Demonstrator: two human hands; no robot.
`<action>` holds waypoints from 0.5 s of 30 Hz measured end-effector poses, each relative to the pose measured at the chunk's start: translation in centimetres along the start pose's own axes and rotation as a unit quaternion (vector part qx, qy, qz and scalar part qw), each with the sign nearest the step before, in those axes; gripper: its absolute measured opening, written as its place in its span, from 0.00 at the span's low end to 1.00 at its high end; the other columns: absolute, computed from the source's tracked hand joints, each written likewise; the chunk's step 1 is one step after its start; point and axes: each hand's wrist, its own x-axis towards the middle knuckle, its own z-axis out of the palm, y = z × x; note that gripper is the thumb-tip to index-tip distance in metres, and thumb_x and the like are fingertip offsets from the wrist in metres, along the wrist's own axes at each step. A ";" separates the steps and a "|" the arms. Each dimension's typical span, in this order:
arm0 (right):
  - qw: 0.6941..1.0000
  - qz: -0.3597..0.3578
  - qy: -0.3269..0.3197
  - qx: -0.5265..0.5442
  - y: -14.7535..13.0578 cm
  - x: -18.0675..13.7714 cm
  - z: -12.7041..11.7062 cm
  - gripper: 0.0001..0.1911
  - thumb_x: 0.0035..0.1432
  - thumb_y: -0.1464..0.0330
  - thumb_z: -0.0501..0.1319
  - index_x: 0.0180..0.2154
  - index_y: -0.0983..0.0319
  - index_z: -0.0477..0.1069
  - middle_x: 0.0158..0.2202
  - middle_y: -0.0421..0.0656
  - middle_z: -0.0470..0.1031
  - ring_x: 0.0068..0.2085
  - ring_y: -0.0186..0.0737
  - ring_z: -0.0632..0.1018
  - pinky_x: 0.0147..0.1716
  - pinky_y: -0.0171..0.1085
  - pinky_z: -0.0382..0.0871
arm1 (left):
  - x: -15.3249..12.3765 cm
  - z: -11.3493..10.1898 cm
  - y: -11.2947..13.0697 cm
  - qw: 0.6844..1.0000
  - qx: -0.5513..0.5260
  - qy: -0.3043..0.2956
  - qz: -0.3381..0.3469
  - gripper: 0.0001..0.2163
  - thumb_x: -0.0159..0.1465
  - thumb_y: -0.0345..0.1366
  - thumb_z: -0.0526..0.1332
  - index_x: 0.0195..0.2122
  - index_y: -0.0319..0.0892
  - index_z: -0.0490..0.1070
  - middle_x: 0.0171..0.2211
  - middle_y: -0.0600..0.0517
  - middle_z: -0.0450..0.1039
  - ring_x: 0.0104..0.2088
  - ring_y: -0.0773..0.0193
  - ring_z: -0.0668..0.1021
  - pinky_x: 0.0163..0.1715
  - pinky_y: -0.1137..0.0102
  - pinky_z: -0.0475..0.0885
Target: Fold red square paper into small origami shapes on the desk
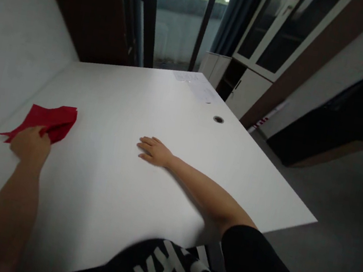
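Note:
A red cloth (pixel 52 118) lies on the white table (pixel 132 100) at the left, close to the wall. My left hand (pixel 31 144) rests on its near edge with the fingers curled into the cloth, gripping it. My right hand (pixel 154 150) lies flat on the table's middle, palm down, fingers stretched out to the left and holding nothing. The two hands are well apart.
A round cable hole (pixel 218 119) sits near the table's far right edge, with some papers (pixel 197 85) at the far corner. A grey wall (pixel 14 33) borders the left side. Cabinets (pixel 261 52) and a glass door stand beyond; floor lies to the right.

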 end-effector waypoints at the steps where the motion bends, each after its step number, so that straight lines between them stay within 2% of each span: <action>1: 1.000 0.002 0.000 0.001 0.1 0.1 0.0 0.28 0.69 0.53 0.56 0.64 0.61 0.65 0.68 0.53 0.62 0.69 0.51 0.63 0.67 0.56 0.54 | 0.1 -0.3 0.5 1.000 0.002 0.019 -0.008 0.22 0.70 0.44 0.46 0.61 0.45 0.67 0.55 0.42 0.75 0.51 0.45 0.77 0.47 0.49 0.75; 4: 1.000 0.000 0.011 0.015 0.1 0.2 0.0 0.27 0.68 0.54 0.57 0.63 0.60 0.66 0.67 0.53 0.64 0.68 0.51 0.64 0.67 0.56 0.55 | -1.5 -2.9 4.6 0.996 -0.007 0.047 0.075 0.22 0.70 0.42 0.47 0.63 0.46 0.66 0.55 0.44 0.75 0.51 0.47 0.78 0.48 0.51 0.75; 6: 0.999 -0.002 0.033 0.035 0.2 0.2 0.0 0.27 0.68 0.55 0.57 0.63 0.60 0.66 0.65 0.53 0.67 0.66 0.49 0.67 0.66 0.53 0.58 | -3.9 -4.6 8.6 0.988 -0.021 0.022 0.149 0.22 0.70 0.39 0.49 0.63 0.41 0.66 0.55 0.41 0.75 0.52 0.46 0.78 0.48 0.53 0.75; 7: 0.998 0.002 0.050 0.047 0.3 0.2 0.0 0.27 0.68 0.56 0.57 0.63 0.60 0.65 0.64 0.53 0.68 0.65 0.49 0.68 0.65 0.52 0.60 | -5.3 -5.1 10.7 0.981 -0.033 -0.010 0.193 0.21 0.70 0.39 0.50 0.62 0.40 0.68 0.55 0.40 0.75 0.52 0.46 0.78 0.50 0.54 0.74; 11: 0.987 0.056 0.125 0.085 0.7 0.3 -0.3 0.24 0.69 0.62 0.54 0.63 0.62 0.65 0.61 0.52 0.72 0.61 0.47 0.72 0.61 0.49 0.66 | -10.8 -5.0 17.6 0.942 -0.121 -0.109 0.293 0.17 0.71 0.37 0.51 0.56 0.43 0.73 0.52 0.42 0.77 0.52 0.49 0.78 0.54 0.57 0.70; 13: 0.983 0.071 0.143 0.095 0.7 0.3 -0.5 0.22 0.69 0.65 0.53 0.62 0.61 0.66 0.59 0.50 0.73 0.60 0.47 0.72 0.61 0.48 0.66 | -12.6 -4.6 19.6 0.917 -0.207 -0.144 0.310 0.16 0.71 0.40 0.53 0.53 0.44 0.75 0.50 0.41 0.78 0.53 0.48 0.77 0.55 0.56 0.70; 15: 0.980 0.073 0.150 0.106 0.7 0.2 -0.6 0.21 0.67 0.69 0.51 0.60 0.59 0.68 0.58 0.49 0.74 0.59 0.46 0.73 0.61 0.48 0.66 | -13.4 -4.5 20.5 0.877 -0.301 -0.158 0.340 0.17 0.69 0.46 0.57 0.54 0.45 0.75 0.53 0.42 0.76 0.55 0.46 0.76 0.56 0.55 0.69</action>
